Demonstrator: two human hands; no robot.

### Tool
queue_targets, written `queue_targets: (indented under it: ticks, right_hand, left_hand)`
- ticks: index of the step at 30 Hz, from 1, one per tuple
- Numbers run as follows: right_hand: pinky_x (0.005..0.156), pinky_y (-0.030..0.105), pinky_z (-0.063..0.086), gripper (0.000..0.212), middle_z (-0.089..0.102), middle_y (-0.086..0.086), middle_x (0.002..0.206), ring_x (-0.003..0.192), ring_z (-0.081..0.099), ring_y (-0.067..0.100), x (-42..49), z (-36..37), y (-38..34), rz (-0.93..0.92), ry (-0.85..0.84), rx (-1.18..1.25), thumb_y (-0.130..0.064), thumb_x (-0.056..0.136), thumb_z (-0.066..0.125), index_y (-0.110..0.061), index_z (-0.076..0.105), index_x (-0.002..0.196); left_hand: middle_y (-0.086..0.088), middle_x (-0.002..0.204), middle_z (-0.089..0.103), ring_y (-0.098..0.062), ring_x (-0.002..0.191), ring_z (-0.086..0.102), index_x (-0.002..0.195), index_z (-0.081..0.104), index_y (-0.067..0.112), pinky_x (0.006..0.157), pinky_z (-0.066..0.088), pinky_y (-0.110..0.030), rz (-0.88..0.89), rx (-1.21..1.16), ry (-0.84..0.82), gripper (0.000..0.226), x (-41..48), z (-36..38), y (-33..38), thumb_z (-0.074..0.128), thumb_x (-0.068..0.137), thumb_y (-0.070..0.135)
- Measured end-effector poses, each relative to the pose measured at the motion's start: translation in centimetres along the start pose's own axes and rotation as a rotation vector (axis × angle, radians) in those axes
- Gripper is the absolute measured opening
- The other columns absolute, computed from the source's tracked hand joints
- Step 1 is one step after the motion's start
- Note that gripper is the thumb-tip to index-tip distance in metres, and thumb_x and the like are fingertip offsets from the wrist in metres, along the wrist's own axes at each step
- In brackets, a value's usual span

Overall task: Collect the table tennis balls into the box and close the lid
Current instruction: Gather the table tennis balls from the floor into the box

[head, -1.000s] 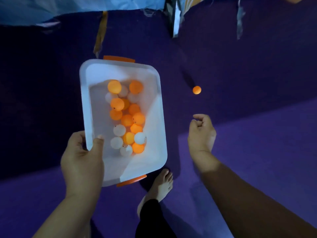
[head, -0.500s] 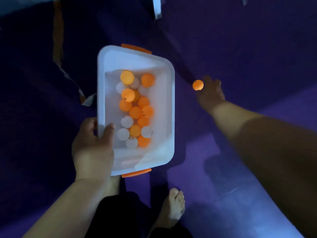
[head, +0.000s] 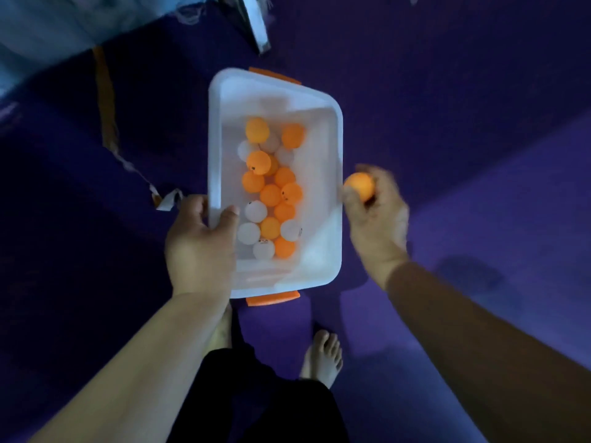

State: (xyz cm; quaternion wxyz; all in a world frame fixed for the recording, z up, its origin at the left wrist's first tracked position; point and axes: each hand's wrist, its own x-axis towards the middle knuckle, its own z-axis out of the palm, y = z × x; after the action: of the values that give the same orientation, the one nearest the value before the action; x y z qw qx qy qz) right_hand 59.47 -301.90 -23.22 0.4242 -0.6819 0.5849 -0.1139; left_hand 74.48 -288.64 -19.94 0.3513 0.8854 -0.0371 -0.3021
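Note:
A white plastic box (head: 323, 251) with orange clips at both short ends hangs above the purple floor. My left hand (head: 201, 247) grips its left rim, thumb inside the wall. Several orange and white table tennis balls (head: 271, 193) lie in the box. My right hand (head: 377, 225) is just right of the box's right rim, fingers closed on one orange ball (head: 360, 185) held at rim height. No lid is in view.
Purple mats (head: 479, 219) cover the floor. My bare feet (head: 323, 356) and dark trouser legs are below the box. A strip of orange tape (head: 107, 103) peels off the mat at left, and a metal leg (head: 256, 30) stands at the top.
My right hand reached out to the orange ball on the floor, took hold of it and brought it back beside the box. The box stayed in my left hand.

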Motion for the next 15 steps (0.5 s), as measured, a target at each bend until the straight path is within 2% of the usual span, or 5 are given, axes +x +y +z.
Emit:
queue_targets:
  ticks: [2,4,8,12,15]
  right_hand:
    - [0.072,0.011,0.042,0.051,0.051,-0.017,0.087,0.076,0.052,-0.001,-1.7,-2.9,-2.5,-0.094,-0.122,-0.040,-0.053,0.079,0.060,-0.036,0.050,0.127]
    - [0.072,0.008,0.042,0.049,0.047,-0.015,0.096,0.080,0.049,-0.002,-2.5,-6.4,-4.9,-0.113,-0.044,-0.113,-0.041,0.083,0.063,-0.031,0.050,0.129]
    - [0.092,0.044,0.049,0.052,0.051,0.000,0.122,0.109,0.051,0.021,-4.0,-14.2,-10.2,-0.049,0.233,-0.254,-0.021,0.084,0.062,-0.019,0.046,0.133]
    - [0.087,0.037,0.054,0.039,0.060,-0.004,0.121,0.102,0.059,0.019,-6.5,-22.3,-17.0,0.175,0.153,-0.206,-0.029,0.093,0.051,-0.028,0.040,0.130]
    - [0.081,0.037,0.057,0.035,0.063,-0.001,0.120,0.097,0.064,0.021,-8.9,-27.7,-21.9,0.225,0.165,-0.212,-0.031,0.096,0.048,-0.028,0.038,0.129]
  left_hand:
    - [0.003,0.070,0.058,-0.012,0.063,0.054,0.083,0.055,0.016,0.057,0.041,-0.027,0.030,-0.008,-0.026,0.012,-2.3,-0.5,3.0,0.058,0.088,0.026]
    - [0.001,0.068,0.056,-0.012,0.059,0.050,0.077,0.054,0.020,0.053,0.038,-0.027,0.054,-0.025,-0.064,0.013,-4.8,-1.5,6.7,0.058,0.088,0.025]
    - [-0.006,0.068,0.056,-0.018,0.060,0.050,0.075,0.052,0.022,0.055,0.041,-0.032,0.088,-0.049,-0.141,0.016,-9.9,-4.5,15.0,0.056,0.089,0.029]
    - [-0.001,0.064,0.052,-0.015,0.057,0.047,0.073,0.052,0.020,0.052,0.038,-0.028,0.176,-0.060,-0.215,0.017,-14.9,-8.2,22.9,0.054,0.089,0.021]
    - [-0.002,0.066,0.052,-0.016,0.059,0.049,0.076,0.052,0.016,0.053,0.039,-0.030,0.250,-0.017,-0.263,0.014,-17.9,-11.0,27.9,0.053,0.089,0.022]
